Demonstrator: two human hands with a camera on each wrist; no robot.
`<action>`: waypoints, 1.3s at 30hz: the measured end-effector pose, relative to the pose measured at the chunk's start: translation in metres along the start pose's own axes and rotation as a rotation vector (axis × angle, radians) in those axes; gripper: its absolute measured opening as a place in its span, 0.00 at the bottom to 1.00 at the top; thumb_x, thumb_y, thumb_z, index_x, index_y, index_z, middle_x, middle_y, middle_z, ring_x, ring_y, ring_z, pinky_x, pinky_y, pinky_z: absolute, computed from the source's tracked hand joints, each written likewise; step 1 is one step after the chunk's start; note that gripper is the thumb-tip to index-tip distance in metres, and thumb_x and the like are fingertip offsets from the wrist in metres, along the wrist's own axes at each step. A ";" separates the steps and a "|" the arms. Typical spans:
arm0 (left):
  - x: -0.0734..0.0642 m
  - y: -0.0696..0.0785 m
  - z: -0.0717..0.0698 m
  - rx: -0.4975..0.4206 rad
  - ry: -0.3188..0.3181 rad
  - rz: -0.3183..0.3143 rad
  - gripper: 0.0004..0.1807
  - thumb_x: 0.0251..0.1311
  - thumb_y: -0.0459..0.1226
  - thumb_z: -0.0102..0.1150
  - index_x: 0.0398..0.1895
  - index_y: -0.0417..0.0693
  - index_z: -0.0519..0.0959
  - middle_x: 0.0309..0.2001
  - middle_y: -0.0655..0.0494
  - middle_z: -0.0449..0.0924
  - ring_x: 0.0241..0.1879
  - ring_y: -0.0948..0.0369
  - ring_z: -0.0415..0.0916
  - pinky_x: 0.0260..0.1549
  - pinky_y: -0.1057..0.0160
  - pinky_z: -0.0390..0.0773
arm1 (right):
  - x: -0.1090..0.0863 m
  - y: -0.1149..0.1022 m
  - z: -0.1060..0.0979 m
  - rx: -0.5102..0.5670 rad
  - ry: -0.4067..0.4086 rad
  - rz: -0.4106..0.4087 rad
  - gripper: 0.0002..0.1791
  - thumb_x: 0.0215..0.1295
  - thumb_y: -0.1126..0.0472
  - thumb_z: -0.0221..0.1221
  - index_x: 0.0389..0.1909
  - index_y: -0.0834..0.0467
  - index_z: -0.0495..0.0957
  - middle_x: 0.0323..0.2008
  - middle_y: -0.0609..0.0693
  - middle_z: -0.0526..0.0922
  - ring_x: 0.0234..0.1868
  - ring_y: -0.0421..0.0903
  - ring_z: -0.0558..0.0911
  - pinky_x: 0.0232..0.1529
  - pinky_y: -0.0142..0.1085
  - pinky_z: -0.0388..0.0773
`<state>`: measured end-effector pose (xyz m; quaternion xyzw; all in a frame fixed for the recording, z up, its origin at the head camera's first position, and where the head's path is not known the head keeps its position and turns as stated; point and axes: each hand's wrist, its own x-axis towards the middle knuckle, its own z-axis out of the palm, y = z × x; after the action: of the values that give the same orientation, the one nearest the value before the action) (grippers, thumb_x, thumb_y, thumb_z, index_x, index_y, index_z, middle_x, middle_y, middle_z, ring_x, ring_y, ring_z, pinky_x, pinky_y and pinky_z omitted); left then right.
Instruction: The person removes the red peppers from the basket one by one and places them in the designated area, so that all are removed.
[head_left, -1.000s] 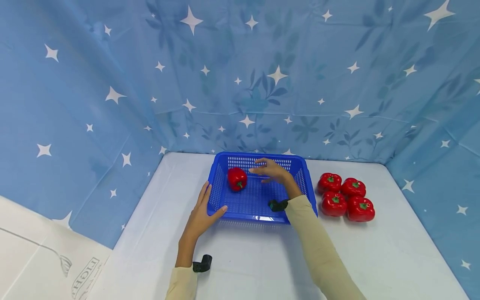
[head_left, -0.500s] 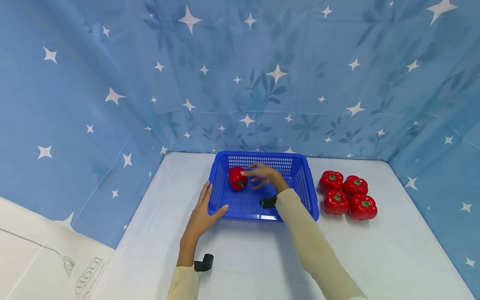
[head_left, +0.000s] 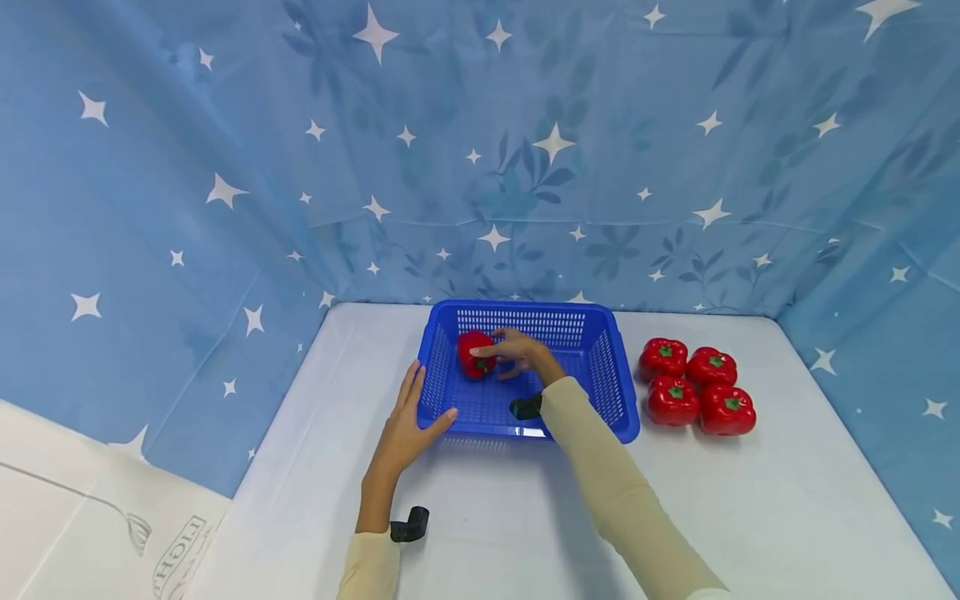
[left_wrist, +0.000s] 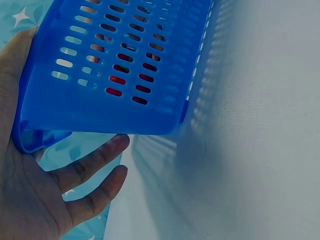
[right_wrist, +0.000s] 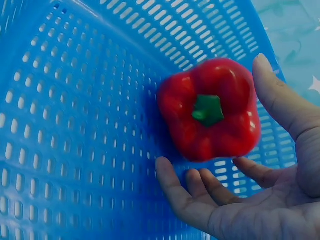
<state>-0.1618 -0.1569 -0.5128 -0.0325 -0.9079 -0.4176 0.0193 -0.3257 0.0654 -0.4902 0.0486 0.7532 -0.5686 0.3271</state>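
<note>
A red bell pepper (head_left: 468,342) with a green stem lies on its side in a blue plastic basket (head_left: 525,307), towards the left end. My right hand (head_left: 519,350) reaches down into the basket beside it. In the right wrist view, the thumb is at one side of the bell pepper (right_wrist: 220,80) and the spread fingers (right_wrist: 180,197) are at the other, without closing round it. At the basket's front left corner, my left hand (head_left: 401,433) touches the rim, fingers straight along the left side and thumb over the front edge.
Several more red bell peppers (head_left: 672,402) stand in a cluster on the white table (head_left: 495,533), just right of the basket. Behind the table hangs a blue curtain (head_left: 450,167) with white stars. Each wrist bears a black camera mount.
My right hand has moved left and slightly down inside the basket, from the middle to the bell pepper. My left hand stays at the corner, and the basket is hardly shifted.
</note>
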 end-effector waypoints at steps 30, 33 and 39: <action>0.001 0.001 0.002 -0.013 -0.001 0.005 0.55 0.54 0.67 0.58 0.79 0.64 0.42 0.79 0.70 0.32 0.76 0.43 0.47 0.63 0.32 0.60 | -0.004 -0.007 0.019 -0.070 0.141 -0.013 0.45 0.55 0.53 0.70 0.68 0.64 0.58 0.66 0.64 0.66 0.66 0.63 0.69 0.54 0.55 0.80; 0.001 0.002 0.001 -0.012 -0.004 -0.001 0.55 0.54 0.67 0.58 0.79 0.64 0.42 0.79 0.70 0.32 0.77 0.43 0.46 0.63 0.32 0.60 | -0.005 -0.009 0.019 -0.045 0.128 -0.030 0.45 0.55 0.53 0.70 0.68 0.63 0.58 0.66 0.64 0.66 0.67 0.64 0.68 0.54 0.56 0.79; -0.001 0.003 0.000 -0.007 -0.006 -0.018 0.55 0.54 0.67 0.58 0.79 0.64 0.42 0.79 0.71 0.32 0.77 0.44 0.46 0.65 0.33 0.60 | -0.008 -0.012 0.019 -0.006 0.083 -0.046 0.45 0.55 0.56 0.70 0.69 0.63 0.56 0.67 0.64 0.65 0.68 0.64 0.67 0.55 0.56 0.78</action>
<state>-0.1606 -0.1552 -0.5104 -0.0256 -0.9068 -0.4207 0.0125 -0.3159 0.0467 -0.4788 0.0539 0.7687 -0.5714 0.2824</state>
